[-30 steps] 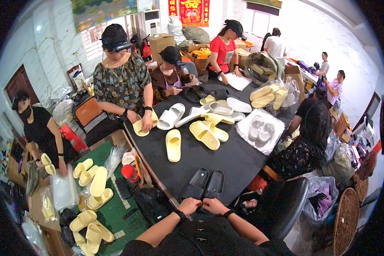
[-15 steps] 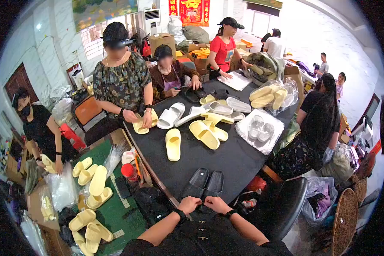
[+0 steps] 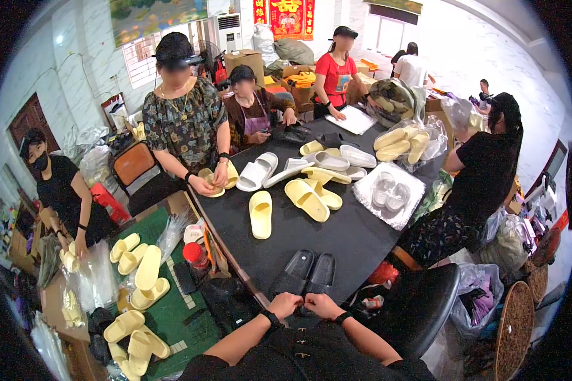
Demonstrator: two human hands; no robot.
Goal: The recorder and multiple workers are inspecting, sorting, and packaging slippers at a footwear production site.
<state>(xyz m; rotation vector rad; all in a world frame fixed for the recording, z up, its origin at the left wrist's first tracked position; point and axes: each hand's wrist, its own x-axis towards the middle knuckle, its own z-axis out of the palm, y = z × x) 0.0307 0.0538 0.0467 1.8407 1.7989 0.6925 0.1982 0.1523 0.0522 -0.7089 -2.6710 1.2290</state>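
A pair of black slide slippers lies side by side at the near edge of the dark table (image 3: 356, 251): a left slipper (image 3: 295, 270) and a right slipper (image 3: 322, 272), toes pointing away from me. My left hand (image 3: 285, 305) and my right hand (image 3: 323, 306) are close together at their near ends. Fingers on both hands are curled into a pinch. What they pinch, if anything, is too small or hidden to make out. Farther up the table lie a yellow slipper (image 3: 260, 214), a yellow pair (image 3: 307, 200) and white slippers (image 3: 257, 173).
Grey slippers (image 3: 389, 192) rest on a white packet at the right. A green mat (image 3: 194, 330) at left bears several yellow slippers (image 3: 147, 267), beside a red-lidded jar (image 3: 195, 255). A black chair (image 3: 426, 305) stands close on my right. Several people work around the table.
My hands stay at the slippers' near ends with little movement. The person at the right has turned toward the table and raised a clear bag. Left of the table, a person's hands have shifted around a yellow slipper.
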